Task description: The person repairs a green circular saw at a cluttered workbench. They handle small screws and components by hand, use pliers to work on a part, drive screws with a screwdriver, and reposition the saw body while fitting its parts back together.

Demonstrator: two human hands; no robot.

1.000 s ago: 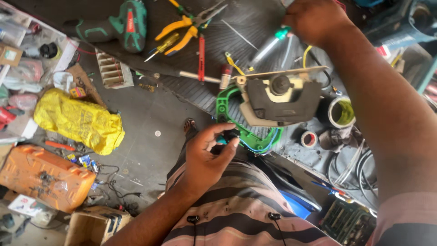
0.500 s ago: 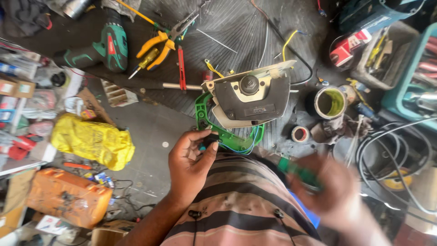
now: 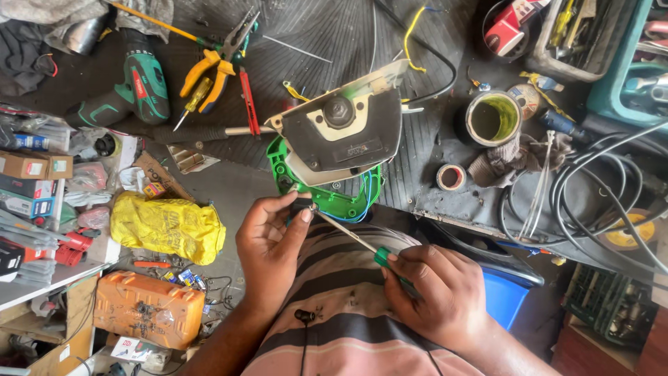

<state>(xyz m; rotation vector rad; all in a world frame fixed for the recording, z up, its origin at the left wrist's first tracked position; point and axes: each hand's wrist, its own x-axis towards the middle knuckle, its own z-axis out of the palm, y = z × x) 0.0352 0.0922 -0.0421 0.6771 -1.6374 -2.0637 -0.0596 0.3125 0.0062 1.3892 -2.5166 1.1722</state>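
My right hand (image 3: 435, 296) is closed around the green handle of a screwdriver (image 3: 362, 245), fingers wrapped tight, with the thin metal shaft running up and to the left. Its tip meets the lower edge of the green plastic housing (image 3: 327, 198), just where my left hand (image 3: 268, 244) pinches the part between thumb and forefinger, so those fingers are closed on the housing's rim. The housing sits in front of me, at the near edge of the ribbed black surface (image 3: 417, 150), with a grey and cream motor plate (image 3: 344, 136) lying over it. Beyond it lie yellow-handled pliers (image 3: 216, 59) and a green cordless drill (image 3: 136, 87). To the right stand an open tin (image 3: 492, 118) and a small tape roll (image 3: 451, 177). A yellow bag (image 3: 167, 226) and an orange tool case (image 3: 147, 308) rest to my left.
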